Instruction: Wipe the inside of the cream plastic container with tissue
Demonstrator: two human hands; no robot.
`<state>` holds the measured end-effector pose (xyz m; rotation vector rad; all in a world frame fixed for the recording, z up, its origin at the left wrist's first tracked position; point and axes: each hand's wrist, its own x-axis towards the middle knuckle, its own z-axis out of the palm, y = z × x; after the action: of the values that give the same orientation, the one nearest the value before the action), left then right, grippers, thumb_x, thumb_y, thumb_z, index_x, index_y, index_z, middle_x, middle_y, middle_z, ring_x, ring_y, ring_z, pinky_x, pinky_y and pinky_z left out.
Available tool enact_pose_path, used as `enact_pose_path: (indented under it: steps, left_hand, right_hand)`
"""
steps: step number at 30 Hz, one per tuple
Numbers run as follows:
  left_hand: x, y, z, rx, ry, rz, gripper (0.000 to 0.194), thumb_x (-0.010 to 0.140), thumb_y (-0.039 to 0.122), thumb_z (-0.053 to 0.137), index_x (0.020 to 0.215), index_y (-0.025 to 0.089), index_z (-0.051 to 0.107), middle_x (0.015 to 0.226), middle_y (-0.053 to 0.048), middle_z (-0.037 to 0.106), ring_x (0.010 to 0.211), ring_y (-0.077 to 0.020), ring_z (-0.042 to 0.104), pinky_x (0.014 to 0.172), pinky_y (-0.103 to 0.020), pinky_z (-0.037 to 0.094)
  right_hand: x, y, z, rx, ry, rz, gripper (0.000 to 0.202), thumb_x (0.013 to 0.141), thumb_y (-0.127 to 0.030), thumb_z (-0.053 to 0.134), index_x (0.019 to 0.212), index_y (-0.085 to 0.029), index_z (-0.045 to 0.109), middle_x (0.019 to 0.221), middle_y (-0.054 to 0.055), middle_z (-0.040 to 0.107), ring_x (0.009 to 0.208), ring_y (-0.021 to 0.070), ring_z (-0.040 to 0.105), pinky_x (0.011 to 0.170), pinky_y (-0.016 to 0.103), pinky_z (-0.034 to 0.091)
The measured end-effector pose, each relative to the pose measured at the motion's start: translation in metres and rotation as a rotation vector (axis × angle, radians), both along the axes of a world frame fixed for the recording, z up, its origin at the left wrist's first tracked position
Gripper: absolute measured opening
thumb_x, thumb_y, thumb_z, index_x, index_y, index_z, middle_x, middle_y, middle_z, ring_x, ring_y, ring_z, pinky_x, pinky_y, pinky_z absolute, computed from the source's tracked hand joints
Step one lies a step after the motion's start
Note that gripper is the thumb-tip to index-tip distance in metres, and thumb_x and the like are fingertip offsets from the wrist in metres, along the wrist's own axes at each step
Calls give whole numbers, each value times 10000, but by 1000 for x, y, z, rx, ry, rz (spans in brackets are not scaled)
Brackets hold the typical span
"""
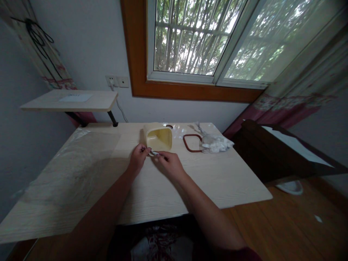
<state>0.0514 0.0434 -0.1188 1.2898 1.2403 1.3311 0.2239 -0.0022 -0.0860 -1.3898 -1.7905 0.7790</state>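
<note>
Between my two hands is a small pale strip-like item (153,153), too small to make out well. My left hand (140,156) pinches its left end, and my right hand (170,161) closes on its right end. Just beyond the fingers, a cream-yellow plastic container (158,138) lies on its side on the table, its opening facing me. To its right rests a brown-red square ring (192,143), partly covered by a crumpled clear plastic bag with white contents (216,143).
The pale wooden table (152,195) carries a clear plastic sheet (81,163) on its left. A raised shelf (95,101) with black legs stands at the back left. Right of the table is a dark brown piece of furniture (280,159) with paper on it.
</note>
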Motion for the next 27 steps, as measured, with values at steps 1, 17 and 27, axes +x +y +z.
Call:
enact_pose_path:
  steps: [1,17,27]
  left_hand:
    - [0,0,0,0,-12,-3,307,773,446,695,723,216,498,516,79,429,463,-92,371,460,-212,269]
    - [-1,2,-6,-10,-119,3,347,780,479,710,751,207,496,558,75,484,431,-73,419,416,-204,300]
    - [-3,3,-6,2,-161,-26,448,757,572,742,745,185,518,661,18,622,549,-123,617,561,-251,541]
  right_hand:
    - [3,2,-2,-23,106,-41,335,936,-403,545,1106,-223,772,952,36,793,825,190,709,761,288,543]
    - [30,26,-21,-1,585,-329,417,823,-538,634,973,-161,732,1020,54,632,668,114,508,564,237,417]
    - [25,29,-27,-21,527,-220,403,820,-549,633,979,-202,762,1219,111,651,970,224,624,644,283,512]
